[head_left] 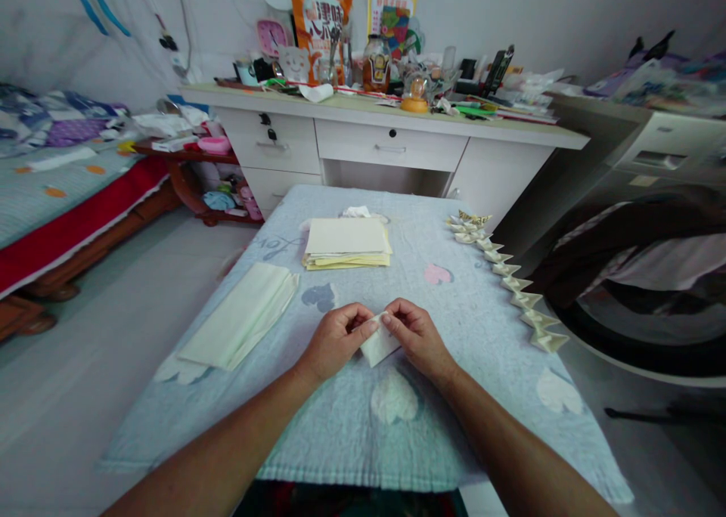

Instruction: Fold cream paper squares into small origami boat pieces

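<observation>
Between both hands, above the near middle of the cloth-covered table [352, 434], is a small folded piece of pale paper [379, 346]. My left hand [339, 337] is closed, pinching its upper left edge with thumb and fingers. At the upper right edge, my right hand [418, 335] pinches the same paper, its thumb close to the left one. The fingertips behind the paper are partly hidden. Left of my hands lies a stack of long pale paper sheets [241, 317]. Farther back sits a pile of cream and yellow paper [347, 239].
A row of folded paper boats [515, 283] runs along the table's right edge. Behind stands a white desk [391, 143] crowded with jars and bags. A washing machine [640, 222] is at the right, a bed [62, 192] at the left.
</observation>
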`<state>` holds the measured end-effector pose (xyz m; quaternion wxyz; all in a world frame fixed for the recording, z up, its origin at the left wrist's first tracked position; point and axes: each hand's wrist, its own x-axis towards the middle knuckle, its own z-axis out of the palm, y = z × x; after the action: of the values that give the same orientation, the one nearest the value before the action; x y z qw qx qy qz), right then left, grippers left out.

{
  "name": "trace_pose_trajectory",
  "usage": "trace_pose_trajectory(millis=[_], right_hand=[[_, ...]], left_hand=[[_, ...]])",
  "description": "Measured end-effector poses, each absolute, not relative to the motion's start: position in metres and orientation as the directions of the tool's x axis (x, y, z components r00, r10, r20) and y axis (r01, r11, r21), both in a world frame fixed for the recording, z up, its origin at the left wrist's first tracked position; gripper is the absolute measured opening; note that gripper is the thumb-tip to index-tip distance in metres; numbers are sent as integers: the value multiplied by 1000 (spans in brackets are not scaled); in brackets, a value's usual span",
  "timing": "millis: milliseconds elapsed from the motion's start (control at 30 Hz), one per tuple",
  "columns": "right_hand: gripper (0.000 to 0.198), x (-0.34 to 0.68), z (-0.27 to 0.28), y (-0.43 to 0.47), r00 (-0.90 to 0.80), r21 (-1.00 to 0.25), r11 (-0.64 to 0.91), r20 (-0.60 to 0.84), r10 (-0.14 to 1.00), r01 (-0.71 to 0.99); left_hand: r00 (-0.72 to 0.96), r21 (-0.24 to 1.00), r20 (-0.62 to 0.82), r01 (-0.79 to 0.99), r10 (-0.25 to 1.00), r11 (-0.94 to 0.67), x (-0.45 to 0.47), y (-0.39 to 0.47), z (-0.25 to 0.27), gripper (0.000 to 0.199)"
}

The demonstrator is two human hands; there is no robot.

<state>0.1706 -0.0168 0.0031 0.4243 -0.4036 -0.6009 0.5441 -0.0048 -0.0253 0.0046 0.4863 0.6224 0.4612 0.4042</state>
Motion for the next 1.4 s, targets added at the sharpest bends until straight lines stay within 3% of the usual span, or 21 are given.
trace_pose_trajectory(millis=[233, 733, 1000, 1233, 1400], right_hand=[[25, 175, 4, -13, -210, -992, 116, 104, 972, 43], [25, 171, 7, -16, -312, -975, 169, 116, 943, 147], [27, 173, 8, -16, -359, -988, 116, 72, 931, 104], [27, 169, 7, -17, -375, -938, 235, 128, 918, 254], [25, 169, 6, -18, -408, -938, 234, 115, 906, 256]], left_hand=[[230, 963, 32, 253, 973, -91, -10, -21, 4, 23], [229, 968, 74, 216, 971, -125, -7, -24, 6, 23], [230, 986, 53, 145, 972, -88, -7, -22, 6, 23], [221, 979, 82, 162, 972, -120, -3, -22, 5, 21], [183, 985, 70, 140, 981, -97, -4, -19, 1, 21]])
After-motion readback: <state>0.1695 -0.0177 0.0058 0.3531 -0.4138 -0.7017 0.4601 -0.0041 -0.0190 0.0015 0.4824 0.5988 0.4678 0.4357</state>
